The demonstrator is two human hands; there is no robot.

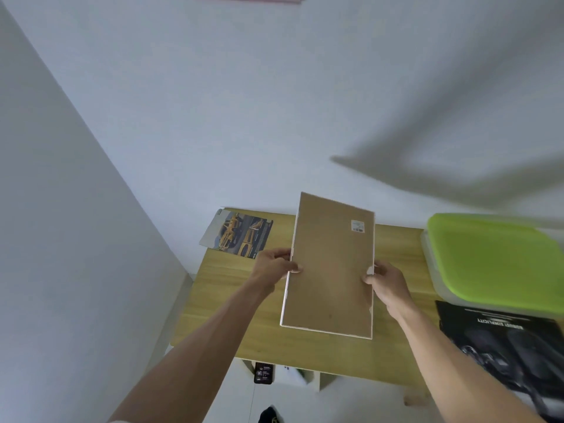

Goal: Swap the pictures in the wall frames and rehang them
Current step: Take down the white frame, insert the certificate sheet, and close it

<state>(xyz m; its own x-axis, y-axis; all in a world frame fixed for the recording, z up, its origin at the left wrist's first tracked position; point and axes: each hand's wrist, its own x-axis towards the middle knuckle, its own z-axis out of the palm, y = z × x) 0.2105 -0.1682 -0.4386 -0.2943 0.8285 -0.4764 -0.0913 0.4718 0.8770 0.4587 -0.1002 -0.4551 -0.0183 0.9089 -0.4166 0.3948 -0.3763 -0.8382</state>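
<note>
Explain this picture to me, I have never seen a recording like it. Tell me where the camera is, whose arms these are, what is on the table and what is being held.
There is no machine here. A person wears a wide-angle camera on the head, so you look forward and down along their own bare arms.

The left hand and the right hand each grip a long side of a white picture frame. Its brown backing board faces the camera, so the picture side is hidden.

Below is a wooden table against a white wall. On it lie a print of yellow cars at the far left, a clear box with a green lid on the right, and a black print in front of that box.
</note>
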